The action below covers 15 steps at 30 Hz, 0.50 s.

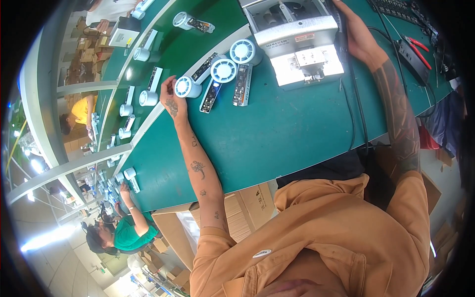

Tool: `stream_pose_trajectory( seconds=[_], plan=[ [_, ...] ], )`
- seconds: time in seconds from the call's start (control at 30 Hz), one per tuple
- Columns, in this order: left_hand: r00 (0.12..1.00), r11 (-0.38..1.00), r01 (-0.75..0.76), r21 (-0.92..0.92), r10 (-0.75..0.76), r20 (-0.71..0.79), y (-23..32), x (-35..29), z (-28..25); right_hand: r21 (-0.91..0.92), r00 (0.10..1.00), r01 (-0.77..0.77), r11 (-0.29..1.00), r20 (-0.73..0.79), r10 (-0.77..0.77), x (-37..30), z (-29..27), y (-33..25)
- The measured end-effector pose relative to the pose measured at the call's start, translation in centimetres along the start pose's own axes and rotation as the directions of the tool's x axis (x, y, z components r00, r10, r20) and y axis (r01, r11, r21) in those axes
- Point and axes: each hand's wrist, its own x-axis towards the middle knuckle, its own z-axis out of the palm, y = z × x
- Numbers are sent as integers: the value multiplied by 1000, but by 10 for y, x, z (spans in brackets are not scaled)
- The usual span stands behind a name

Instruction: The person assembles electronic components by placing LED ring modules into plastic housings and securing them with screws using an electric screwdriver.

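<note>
My left hand [174,97] is closed around the round head of a white handheld fan [186,87] at the left of the green bench. That fan's handle, with an exposed circuit board, points up and right. Right beside it lie another fan [223,70] and a third fan [243,51], their circuit boards showing in open handles. A grey metal bench machine [297,34] with a brightly lit lower front stands ahead. My right hand [350,30] is against the machine's right side, its fingers mostly hidden by the housing.
Beyond a pale divider, more fans [149,97] lie along a green conveyor belt [166,42]. Black cables [357,94] run down the bench right of the machine. Red-handled pliers [418,48] lie at the far right. A co-worker in green [131,232] sits at the left; a cardboard box [247,210] stands below the bench edge.
</note>
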Motion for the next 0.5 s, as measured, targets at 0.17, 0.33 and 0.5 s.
stream_pose_trajectory(
  seconds=[0.17, 0.33, 0.5],
  plan=[
    [1000, 1000, 5, 13, -5, -3, 1, 0, 0, 5, 1000, -6, 1000, 7, 6, 1, -1, 1],
    [1000, 1000, 7, 13, -7, -4, 4, -1, 1, -9, 1000, -7, 1000, -6, 7, 1, -2, 1],
    [1000, 999, -10, 32, 10, -1, 3, 0, -1, -2, 1000, 0, 1000, -14, 0, -1, 4, 0]
  ],
)
